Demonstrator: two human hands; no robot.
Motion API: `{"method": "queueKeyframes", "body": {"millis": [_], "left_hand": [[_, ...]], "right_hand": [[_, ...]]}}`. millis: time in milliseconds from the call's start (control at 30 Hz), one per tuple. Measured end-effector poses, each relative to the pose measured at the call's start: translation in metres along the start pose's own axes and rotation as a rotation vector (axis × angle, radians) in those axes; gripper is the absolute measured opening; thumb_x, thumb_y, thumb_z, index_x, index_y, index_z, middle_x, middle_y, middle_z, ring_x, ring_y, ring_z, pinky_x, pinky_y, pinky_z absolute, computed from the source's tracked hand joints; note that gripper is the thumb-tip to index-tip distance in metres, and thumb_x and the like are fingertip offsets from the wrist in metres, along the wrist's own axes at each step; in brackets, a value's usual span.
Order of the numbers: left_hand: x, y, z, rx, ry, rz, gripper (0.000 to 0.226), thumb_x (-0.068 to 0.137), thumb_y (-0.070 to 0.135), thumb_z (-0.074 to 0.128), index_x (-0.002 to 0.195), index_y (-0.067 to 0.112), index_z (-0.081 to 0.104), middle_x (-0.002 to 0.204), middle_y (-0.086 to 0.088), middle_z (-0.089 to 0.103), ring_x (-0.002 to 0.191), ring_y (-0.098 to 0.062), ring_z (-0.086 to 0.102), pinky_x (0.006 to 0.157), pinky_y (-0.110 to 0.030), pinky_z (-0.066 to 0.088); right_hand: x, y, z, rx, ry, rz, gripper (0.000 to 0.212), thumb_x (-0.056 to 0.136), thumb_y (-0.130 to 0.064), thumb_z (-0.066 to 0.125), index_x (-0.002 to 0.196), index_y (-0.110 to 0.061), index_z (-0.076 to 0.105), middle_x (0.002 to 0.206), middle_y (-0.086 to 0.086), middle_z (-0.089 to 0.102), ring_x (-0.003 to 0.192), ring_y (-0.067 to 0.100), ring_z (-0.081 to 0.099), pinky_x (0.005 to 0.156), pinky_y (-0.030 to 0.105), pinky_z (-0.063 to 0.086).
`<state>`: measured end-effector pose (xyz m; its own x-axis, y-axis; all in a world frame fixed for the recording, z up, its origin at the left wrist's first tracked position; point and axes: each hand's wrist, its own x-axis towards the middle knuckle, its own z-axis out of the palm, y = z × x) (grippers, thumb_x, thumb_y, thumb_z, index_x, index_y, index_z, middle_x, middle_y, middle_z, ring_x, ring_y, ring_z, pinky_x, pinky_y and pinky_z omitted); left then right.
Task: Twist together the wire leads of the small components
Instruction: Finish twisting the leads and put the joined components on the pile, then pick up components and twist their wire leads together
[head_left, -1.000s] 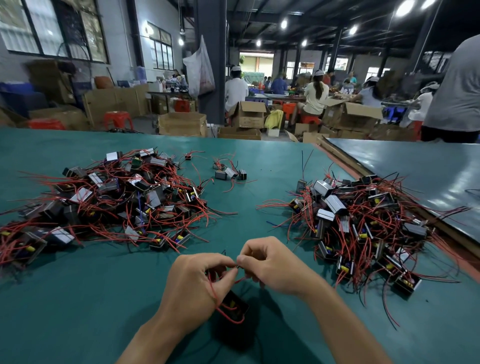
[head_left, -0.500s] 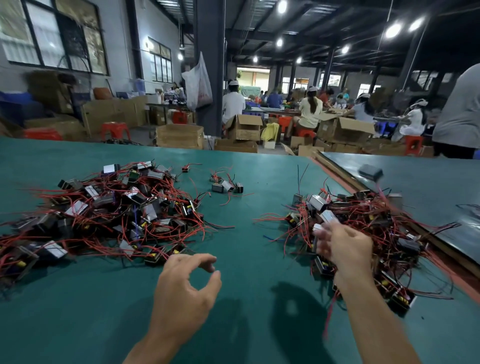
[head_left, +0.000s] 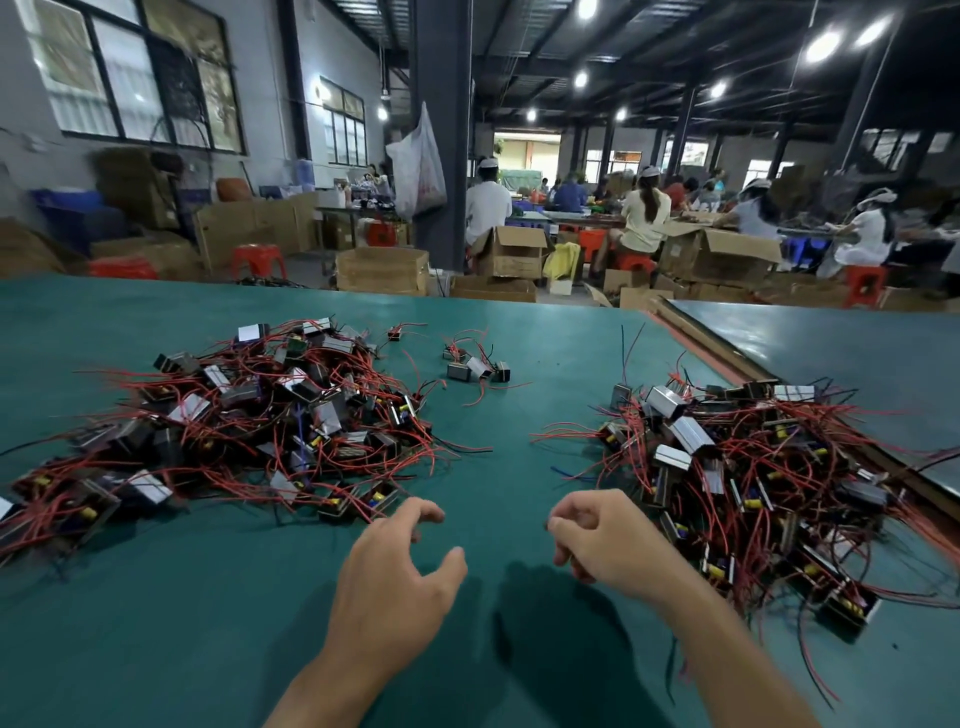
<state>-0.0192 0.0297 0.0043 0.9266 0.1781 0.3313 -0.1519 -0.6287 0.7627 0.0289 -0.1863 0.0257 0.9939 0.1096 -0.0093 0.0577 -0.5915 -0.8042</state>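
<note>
A wide green table (head_left: 493, 395) fills most of what's in front of the person. A second table (head_left: 857, 364) butts against it at two o'clock, with a wooden strip along the join. Beyond the far edge, at twelve o'clock, a dark pillar (head_left: 441, 130) rises with a pale plastic bag (head_left: 418, 166) hanging on it. Around its foot sit open cardboard boxes (head_left: 382, 270), and a red stool (head_left: 258, 260) stands off at eleven o'clock. Workers (head_left: 644, 218) sit at benches further back, around one o'clock.

The small components with their red wire leads lie in two heaps on the green table. The left pile (head_left: 270, 426) sprawls at ten o'clock from the hands, and its nearest pieces lie just beyond the left fingertips. The right pile (head_left: 753, 478) spreads at two to three o'clock, close beside the right wrist. A small group (head_left: 475, 364) of three or four pieces sits apart at twelve o'clock, between the heaps and further out.

The left hand (head_left: 395, 582) hovers palm down above bare table, with the fingers loosely bent, the thumb spread wide and nothing in its grasp. The right hand (head_left: 618, 545) hangs beside it at the same height, with the fingers curled inward more tightly. I can see no component or wire in it.
</note>
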Motion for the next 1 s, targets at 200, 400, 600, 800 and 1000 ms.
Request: {"method": "queueKeyframes", "body": {"millis": [200,400,600,800,1000], "left_hand": [[0.017,-0.017,-0.006,0.106,0.080,-0.030,0.052,0.076,0.024,0.072,0.122,0.028,0.048,0.118,0.013,0.047,0.120,-0.006,0.034,0.096,-0.024,0.031],[0.064,-0.034,-0.048,0.292,0.058,-0.240,0.083,0.074,0.035,0.073,0.143,0.018,0.031,0.147,-0.006,0.035,0.135,-0.029,0.028,0.109,-0.044,0.031],[0.121,-0.043,-0.072,0.475,0.006,-0.284,0.122,0.063,0.071,0.074,0.152,0.038,-0.002,0.162,-0.005,-0.001,0.145,-0.040,0.009,0.111,-0.059,0.026],[0.137,-0.077,-0.063,0.218,-0.213,-0.395,0.115,0.061,0.082,0.066,0.154,0.041,0.010,0.163,-0.005,-0.010,0.148,-0.040,0.008,0.118,-0.057,0.018],[0.119,-0.082,-0.037,0.420,-0.243,-0.282,0.086,0.070,0.070,0.068,0.142,0.046,0.029,0.156,-0.012,0.015,0.140,-0.043,0.022,0.112,-0.048,0.027]], "right_hand": [[-0.001,0.003,0.021,-0.198,0.048,-0.086,0.010,0.088,-0.025,0.060,0.078,-0.027,0.058,0.063,-0.008,0.071,0.057,0.011,0.062,0.066,0.027,0.052],[-0.003,0.002,0.031,-0.275,0.050,-0.154,0.008,0.085,-0.028,0.057,0.079,-0.029,0.062,0.066,-0.011,0.068,0.073,0.013,0.064,0.073,0.025,0.051],[-0.004,-0.001,0.038,-0.300,0.060,-0.233,0.012,0.082,-0.033,0.054,0.082,-0.027,0.065,0.063,-0.014,0.063,0.070,0.009,0.060,0.069,0.022,0.046],[-0.005,-0.002,0.040,-0.322,0.051,-0.280,0.013,0.084,-0.034,0.054,0.082,-0.027,0.064,0.060,-0.015,0.059,0.063,0.006,0.053,0.065,0.020,0.044],[-0.008,-0.004,0.043,-0.336,0.037,-0.300,0.014,0.086,-0.030,0.054,0.083,-0.023,0.065,0.056,-0.015,0.054,0.061,0.008,0.049,0.063,0.021,0.041]]}}
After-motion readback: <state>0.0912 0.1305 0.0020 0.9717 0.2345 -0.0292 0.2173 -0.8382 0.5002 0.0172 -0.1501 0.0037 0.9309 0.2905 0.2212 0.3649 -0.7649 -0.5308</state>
